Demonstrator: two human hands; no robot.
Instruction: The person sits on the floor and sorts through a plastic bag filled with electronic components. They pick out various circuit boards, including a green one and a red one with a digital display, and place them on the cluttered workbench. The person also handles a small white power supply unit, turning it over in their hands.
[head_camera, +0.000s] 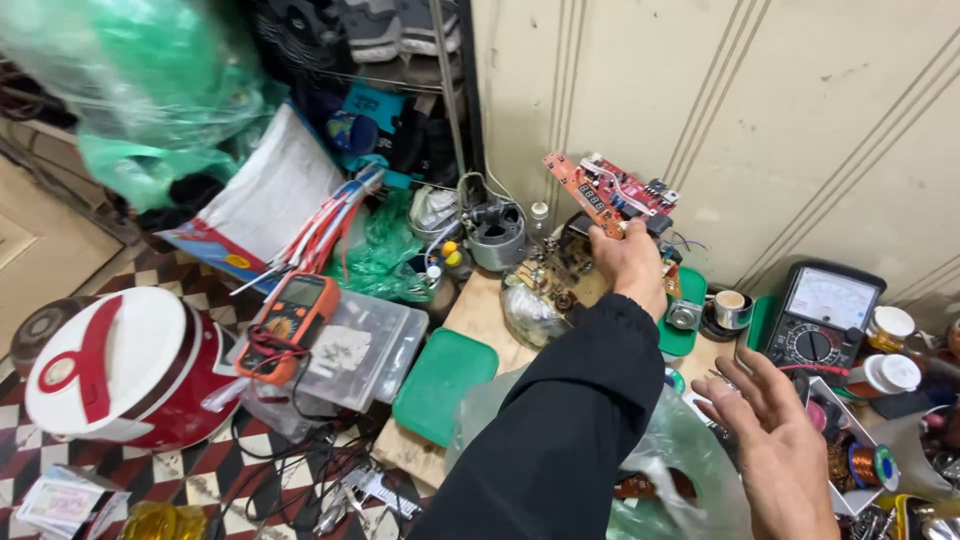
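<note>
My left hand (632, 262), in a black sleeve, reaches forward and holds up a red circuit board (610, 190) by its lower edge, close to the beige wall. Beneath that hand lie a brown circuit board (552, 272) and a clear bag of parts (530, 315) on a wooden board (478, 312). At the lower right my right hand (775, 435) is open, palm up with the fingers spread, and holds nothing. It hovers over a crumpled clear plastic bag (685, 450), beside a spool of copper wire (868, 465).
A black analog multimeter (822, 315) leans at the right, with small jars (885, 372) next to it. A green lid (445, 385), an orange digital multimeter (292, 320), a red and white rice cooker (120, 365) and a grey motor (497, 235) crowd the left. Cables lie on the tiled floor (230, 470).
</note>
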